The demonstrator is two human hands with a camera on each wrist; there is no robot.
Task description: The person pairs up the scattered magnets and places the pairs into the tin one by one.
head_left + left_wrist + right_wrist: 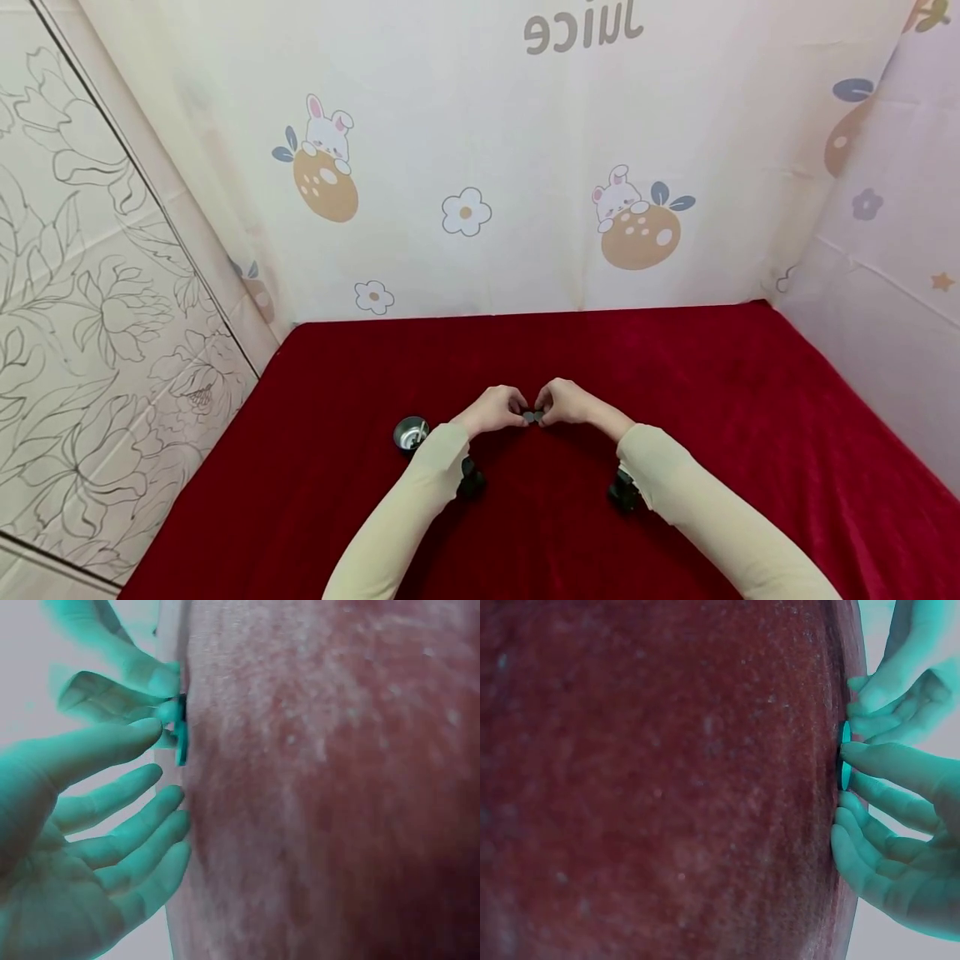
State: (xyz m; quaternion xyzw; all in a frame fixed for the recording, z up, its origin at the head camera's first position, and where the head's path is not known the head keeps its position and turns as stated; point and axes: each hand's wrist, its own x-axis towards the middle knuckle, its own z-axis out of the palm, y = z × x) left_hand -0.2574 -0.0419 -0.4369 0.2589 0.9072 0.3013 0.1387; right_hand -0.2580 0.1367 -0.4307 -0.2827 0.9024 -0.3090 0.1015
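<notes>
Two small flat grey discs lie edge to edge between the fingertips, low over the red cloth [540,350]. My left hand [495,410] pinches the left disc [528,417] by its edge with thumb and index finger. From the other side my right hand [567,403] holds the right disc [539,416] the same way. In the right wrist view, a disc [846,754] stands edge-on beside the right thumb, while the other fingers spread below. The left wrist view shows the discs [181,742] close to the left thumb; fingertips partly cover them.
A small metal bowl [399,427] stands left of the left hand, with a white stick-like piece and something dark inside. Dark wrist cameras [471,481] hang beneath both forearms. A printed curtain [465,267] rises behind the table's back edge.
</notes>
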